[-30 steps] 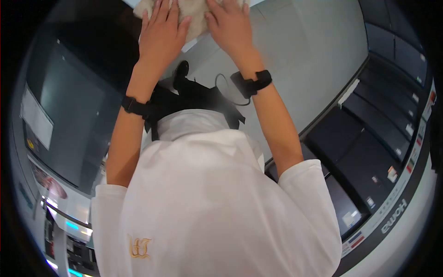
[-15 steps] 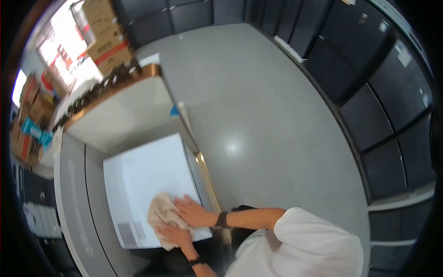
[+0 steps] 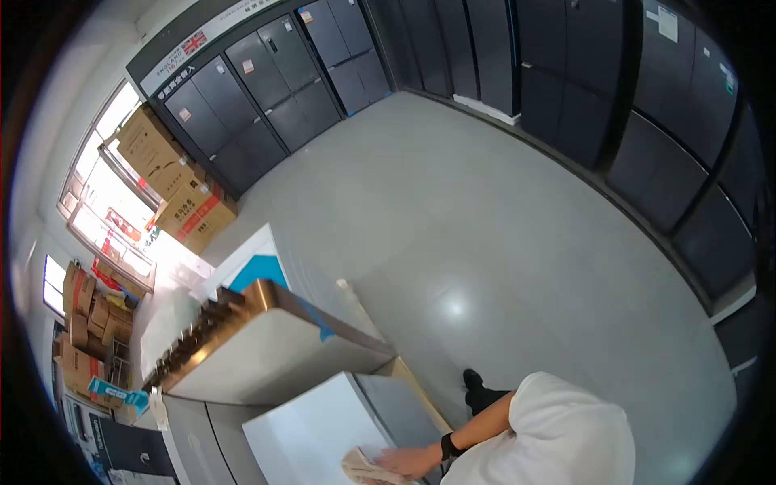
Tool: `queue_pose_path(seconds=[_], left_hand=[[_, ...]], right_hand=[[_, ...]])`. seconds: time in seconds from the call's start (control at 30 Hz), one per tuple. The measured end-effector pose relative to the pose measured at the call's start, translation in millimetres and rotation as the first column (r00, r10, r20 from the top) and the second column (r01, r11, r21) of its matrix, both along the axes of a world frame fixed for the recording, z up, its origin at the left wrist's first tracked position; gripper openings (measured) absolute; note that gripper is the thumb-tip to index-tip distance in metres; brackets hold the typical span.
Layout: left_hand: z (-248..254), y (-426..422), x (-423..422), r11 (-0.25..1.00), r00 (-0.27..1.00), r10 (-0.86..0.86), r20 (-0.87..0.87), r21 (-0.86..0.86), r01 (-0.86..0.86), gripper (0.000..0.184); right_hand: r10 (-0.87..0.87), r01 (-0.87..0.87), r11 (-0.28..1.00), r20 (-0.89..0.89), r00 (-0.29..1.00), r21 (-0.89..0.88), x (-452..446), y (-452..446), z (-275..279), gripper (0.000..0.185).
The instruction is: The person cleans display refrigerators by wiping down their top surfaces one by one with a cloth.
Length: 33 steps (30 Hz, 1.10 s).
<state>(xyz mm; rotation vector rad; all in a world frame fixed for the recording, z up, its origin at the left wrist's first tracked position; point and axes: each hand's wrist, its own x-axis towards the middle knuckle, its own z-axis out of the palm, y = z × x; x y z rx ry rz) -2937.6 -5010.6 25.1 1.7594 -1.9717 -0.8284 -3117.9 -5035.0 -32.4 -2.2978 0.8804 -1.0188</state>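
My right hand [image 3: 411, 461], with a dark band at the wrist, is at the bottom of the view. Its fingers are on a beige cloth [image 3: 364, 466] that they press against a white box-shaped unit [image 3: 311, 428]. The cloth is bunched near the unit's right edge, and its lower part is partly hidden by the hand. My left hand is out of sight below the frame.
Beyond the unit stands a pale cabinet with a copper-coloured edge [image 3: 264, 297] and dark fittings along its top. Brown cartons [image 3: 194, 212] are stacked at the left by the window. Dark fridges [image 3: 271, 69] line the back and right walls. Grey floor [image 3: 453, 234] lies between.
The view has tilted up and shifted, so the unit and cloth now sit lower in the frame. My left hand, earlier on the cloth, has left the view. My right hand is still on it.
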Motion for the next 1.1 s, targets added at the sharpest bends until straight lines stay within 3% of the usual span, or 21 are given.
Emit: queue_pose_path(seconds=[0.03,0.07,0.13,0.17,0.2,0.23,0.3,0.33,0.37,0.43,0.47,0.57,0.67,0.73,0.77,0.83,0.87,0.97,1.0,1.1], left_hand=[[0.1,-8.5,-15.3,0.989,0.998,0.050,0.023,0.135,-0.053,0.049],[-3.5,-18.8,-33.1,0.981,0.990,0.125,-0.058,0.158,-0.115,0.047],[14.1,-62.0,-95.1,0.956,0.938,0.263,-0.226,0.194,-0.221,0.044],[15.7,-86.0,-125.7,0.971,0.945,0.236,-0.228,0.091,-0.221,0.042],[16.5,-103.9,-148.6,0.975,0.952,0.217,-0.215,-0.008,-0.224,0.040],[26.1,-122.3,-175.7,0.969,0.959,0.200,-0.203,-0.103,-0.224,0.038],[46.6,-164.7,-218.4,0.981,0.948,0.191,-0.255,0.016,-0.194,0.036],[50.2,-186.5,-238.1,0.985,0.946,0.172,-0.275,0.040,-0.168,0.035],[54.4,-207.3,-253.4,0.988,0.945,0.155,-0.289,0.067,-0.142,0.035],[68.2,-245.8,-280.4,0.999,0.965,0.011,-0.261,0.054,0.003,0.034],[71.3,-265.4,-291.8,0.996,0.967,-0.053,-0.249,0.049,0.068,0.034],[61.6,-321.2,-329.2,0.957,0.898,-0.287,-0.335,-0.143,0.252,0.032],[63.0,-374.2,-382.4,0.887,0.860,-0.435,-0.267,-0.290,0.359,0.035],[62.7,-415.5,-396.5,0.869,0.852,-0.480,-0.210,-0.246,0.429,0.041],[57.0,-430.7,-411.7,0.868,0.853,-0.467,-0.232,-0.306,0.392,0.043],[51.6,-466.1,-432.3,0.865,0.865,-0.422,-0.271,-0.407,0.294,0.047],[49.0,-483.8,-452.3,0.892,0.884,-0.368,-0.290,-0.379,0.247,0.050],[53.1,-527.3,-456.4,0.943,0.952,-0.244,-0.183,-0.274,0.189,0.057],[60.0,-541.7,-460.9,0.952,0.970,-0.217,-0.113,-0.246,0.184,0.059],[30.0,-586.9,-466.0,0.973,0.993,-0.118,-0.028,-0.202,0.110,0.058]], right_hand=[[0.062,-0.065,0.990,0.027,0.998,0.124,-25.7,-9.5,14.5,0.055],[-0.049,0.049,0.998,-0.017,0.999,-0.028,-44.3,-30.5,1.3,0.052],[-0.029,0.024,0.970,0.016,0.999,0.241,-90.8,-74.8,21.0,0.041],[-0.026,0.014,0.931,0.030,0.999,0.365,-121.7,-100.6,35.1,0.036],[-0.076,-0.098,0.834,0.290,0.954,0.543,-161.3,-110.1,81.2,0.034],[-0.088,-0.048,0.848,0.230,0.969,0.527,-174.6,-128.4,71.1,0.032],[-0.126,0.070,0.877,0.087,0.988,0.475,-218.0,-180.9,53.1,0.029],[-0.063,0.050,0.843,0.006,0.998,0.536,-240.3,-205.6,51.1,0.032],[-0.178,0.086,0.813,0.106,0.978,0.576,-260.6,-221.3,47.0,0.035],[-0.391,0.110,0.740,0.291,0.873,0.663,-306.9,-233.2,60.4,0.044],[-0.481,0.151,0.676,0.277,0.832,0.721,-329.4,-247.4,49.6,0.059],[-0.647,0.319,0.572,0.176,0.742,0.756,-400.5,-274.8,75.3,0.064],[-0.689,0.398,0.442,0.020,0.725,0.803,-451.9,-314.7,69.3,0.078],[-0.644,0.342,0.410,0.002,0.765,0.845,-473.6,-356.7,9.8,0.072],[-0.610,0.330,0.379,-0.034,0.791,0.865,-496.5,-366.0,-21.5,0.070],[-0.449,0.393,0.508,-0.154,0.880,0.767,-510.6,-393.1,-53.3,0.061],[-0.358,0.408,0.579,-0.230,0.905,0.706,-532.4,-407.9,-55.8,0.057],[-0.345,0.396,0.387,-0.268,0.900,0.832,-542.3,-465.2,25.7,0.049],[-0.327,0.353,0.437,-0.219,0.919,0.827,-547.6,-486.2,35.3,0.045],[-0.308,0.407,0.333,-0.310,0.900,0.851,-557.1,-559.6,42.5,0.044]])
